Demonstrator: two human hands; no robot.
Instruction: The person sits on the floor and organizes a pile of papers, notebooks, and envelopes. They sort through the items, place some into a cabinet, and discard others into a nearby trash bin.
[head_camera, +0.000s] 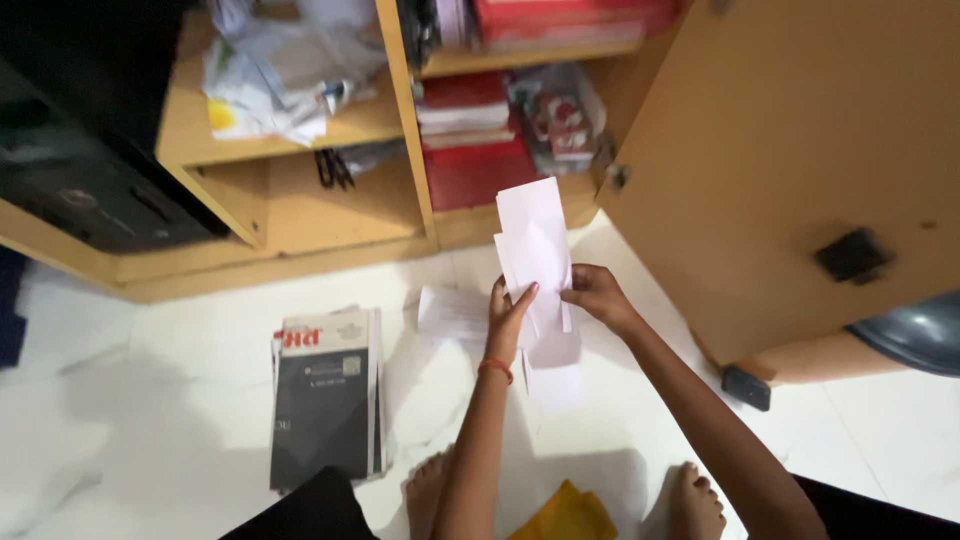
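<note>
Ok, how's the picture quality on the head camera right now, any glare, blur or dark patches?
Head view: the white papers held by the left hand and right hand are overexposed and show no detail; the white floor glares too, with soft shadows on it; the upper left corner is dark; edges look slightly soft and bowed.

We see a folded newspaper stack (325, 395) lying flat on the white tiled floor (150, 400), near a loose white sheet (452, 312). We find a wooden shelf unit (300, 215) behind them, its open door (790, 170) swung out with a dark latch (852, 255). Crumpled papers (275, 70) fill an upper shelf; red books (465, 135) sit in the next compartment. A yellow cloth (570, 515) lies at the bottom edge.
</note>
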